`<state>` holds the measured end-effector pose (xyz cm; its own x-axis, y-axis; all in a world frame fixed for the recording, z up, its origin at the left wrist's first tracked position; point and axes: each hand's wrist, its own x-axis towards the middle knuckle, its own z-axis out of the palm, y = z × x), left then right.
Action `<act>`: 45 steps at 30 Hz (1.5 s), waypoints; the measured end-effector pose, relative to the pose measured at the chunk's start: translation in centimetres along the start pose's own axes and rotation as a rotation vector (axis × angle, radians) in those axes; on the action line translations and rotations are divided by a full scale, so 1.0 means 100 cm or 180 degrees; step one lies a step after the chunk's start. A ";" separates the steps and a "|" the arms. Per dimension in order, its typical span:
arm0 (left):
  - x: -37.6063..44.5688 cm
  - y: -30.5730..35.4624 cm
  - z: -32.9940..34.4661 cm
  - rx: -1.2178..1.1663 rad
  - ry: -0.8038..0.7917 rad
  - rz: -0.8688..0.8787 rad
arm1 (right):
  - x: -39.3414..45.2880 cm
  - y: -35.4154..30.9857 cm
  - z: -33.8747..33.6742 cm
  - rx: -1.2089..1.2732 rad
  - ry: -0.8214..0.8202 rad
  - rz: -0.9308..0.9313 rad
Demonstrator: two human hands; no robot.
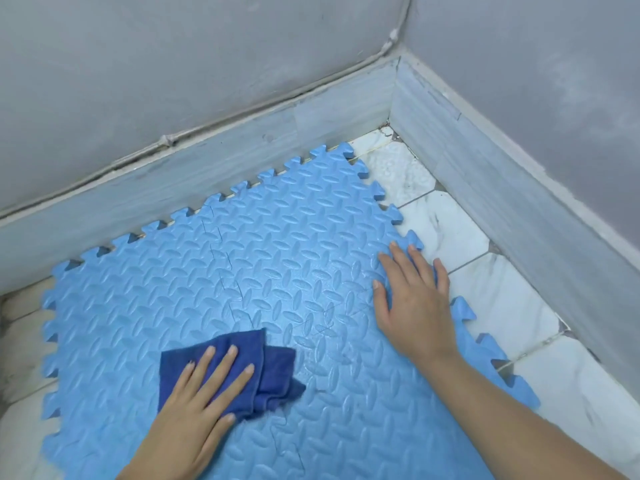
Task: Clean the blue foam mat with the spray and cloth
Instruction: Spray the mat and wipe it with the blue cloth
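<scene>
Flat hands [194, 393] on cloth [242, 368] — foam mat [277, 244].

Room corner: floor, skirting and walls.

White marble-look floor tiles [446, 223] with dark grout lines, exposed along the right side and into the far corner; a further strip shows at the left edge. The tile nearest the corner carries a mottled, speckled surface. Pale grey wood-grain skirting [214, 178] runs along both walls and meets at the corner. Grey painted walls [173, 64] above, uneven and smudged. A thin painted-over cable [166, 140] follows the top of the left skirting and climbs the corner joint.
</scene>
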<state>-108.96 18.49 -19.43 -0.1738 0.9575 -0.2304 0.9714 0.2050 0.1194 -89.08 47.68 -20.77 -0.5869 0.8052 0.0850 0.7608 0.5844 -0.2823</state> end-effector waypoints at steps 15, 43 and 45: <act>0.256 0.104 -0.045 -0.0349 0.0363 0.0353 | -0.094 0.045 -0.017 0.0223 0.0270 0.0825; 0.076 0.093 0.001 -0.0268 0.0285 0.0553 | -0.095 0.063 -0.026 0.0920 0.0074 0.0668; 0.071 0.034 -0.003 -0.0355 0.0540 -0.0545 | -0.097 0.062 -0.022 0.0639 0.0065 0.0515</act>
<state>-106.90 26.08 -20.41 -0.3679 0.9253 -0.0924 0.9033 0.3792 0.2006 -78.06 43.71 -21.29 -0.4547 0.8897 0.0420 0.7729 0.4176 -0.4777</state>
